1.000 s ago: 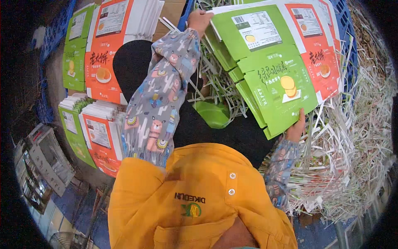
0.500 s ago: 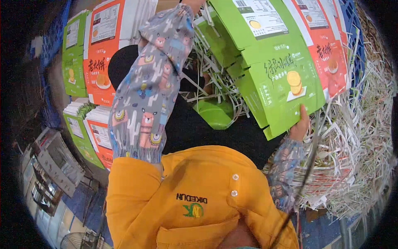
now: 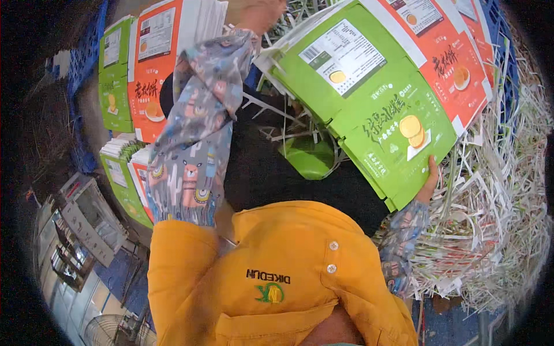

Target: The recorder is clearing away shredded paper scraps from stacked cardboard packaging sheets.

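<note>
My right hand (image 3: 428, 183) grips the near lower corner of a green printed cardboard carton sheet (image 3: 378, 155), thumb on its face and the other fingers hidden beneath. The sheet lies tilted, with a pale label panel and a picture of round yellow cakes. Beyond its right edge lie orange-red printed carton sheets (image 3: 441, 69). My left hand (image 3: 259, 14) is at the top edge, near the sheet's far left end; motion blurs it and its fingers are cut off or unclear. Patterned grey sleeves cover both forearms.
Stacks of green cartons (image 3: 117, 75) and orange-red cartons (image 3: 151, 69) stand at left. Shredded paper strips (image 3: 490, 230) heap up at right beside a blue plastic crate (image 3: 509, 69). Between my legs sits a green rounded object (image 3: 309, 158). A fan (image 3: 109, 330) shows at lower left.
My left hand has moved slightly left and down, away from the strips. The green carton sheet has turned a little and its near corner sits lower, my right hand still on it.
</note>
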`<act>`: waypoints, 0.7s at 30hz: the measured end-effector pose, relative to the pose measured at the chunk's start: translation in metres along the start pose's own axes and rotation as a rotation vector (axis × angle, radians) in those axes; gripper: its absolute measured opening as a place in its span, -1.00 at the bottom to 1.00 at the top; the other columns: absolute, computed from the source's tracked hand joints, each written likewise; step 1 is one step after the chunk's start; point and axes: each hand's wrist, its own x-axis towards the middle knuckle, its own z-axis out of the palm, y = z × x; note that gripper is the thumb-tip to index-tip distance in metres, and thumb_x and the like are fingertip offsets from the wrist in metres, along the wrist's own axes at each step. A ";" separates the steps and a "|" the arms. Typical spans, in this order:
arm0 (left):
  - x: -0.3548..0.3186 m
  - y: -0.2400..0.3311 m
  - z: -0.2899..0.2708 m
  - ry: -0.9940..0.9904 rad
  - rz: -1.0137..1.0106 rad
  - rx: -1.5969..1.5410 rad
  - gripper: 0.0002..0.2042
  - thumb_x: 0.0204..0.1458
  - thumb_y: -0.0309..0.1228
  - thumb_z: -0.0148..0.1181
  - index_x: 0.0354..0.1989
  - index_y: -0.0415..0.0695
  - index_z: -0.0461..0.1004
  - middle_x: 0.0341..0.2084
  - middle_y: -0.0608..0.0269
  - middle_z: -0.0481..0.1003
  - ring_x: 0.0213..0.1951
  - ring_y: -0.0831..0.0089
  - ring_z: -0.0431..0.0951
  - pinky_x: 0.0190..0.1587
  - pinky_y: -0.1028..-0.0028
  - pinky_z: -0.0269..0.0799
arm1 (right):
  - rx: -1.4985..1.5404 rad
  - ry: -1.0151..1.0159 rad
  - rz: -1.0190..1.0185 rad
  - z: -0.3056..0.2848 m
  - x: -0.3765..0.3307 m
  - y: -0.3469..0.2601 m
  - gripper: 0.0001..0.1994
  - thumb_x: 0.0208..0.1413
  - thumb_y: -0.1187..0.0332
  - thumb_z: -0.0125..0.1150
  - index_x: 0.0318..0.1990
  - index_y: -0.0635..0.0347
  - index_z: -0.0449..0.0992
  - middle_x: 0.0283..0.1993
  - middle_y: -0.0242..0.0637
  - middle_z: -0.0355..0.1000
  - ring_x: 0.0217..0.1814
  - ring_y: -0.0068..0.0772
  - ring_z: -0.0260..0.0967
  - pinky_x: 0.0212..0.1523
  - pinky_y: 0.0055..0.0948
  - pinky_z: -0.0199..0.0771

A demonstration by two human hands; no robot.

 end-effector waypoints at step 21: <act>-0.061 -0.011 0.012 -0.909 -0.776 -0.862 -0.70 -0.28 -0.35 0.21 -0.36 -0.26 0.42 -0.48 0.22 0.45 -0.37 0.44 0.43 -0.29 0.48 0.30 | -0.003 -0.061 -0.021 -0.006 0.001 0.003 -0.58 0.05 0.19 -0.11 -0.02 0.30 0.21 -0.09 -0.15 0.30 -0.14 -0.29 0.32 -0.12 -0.35 0.33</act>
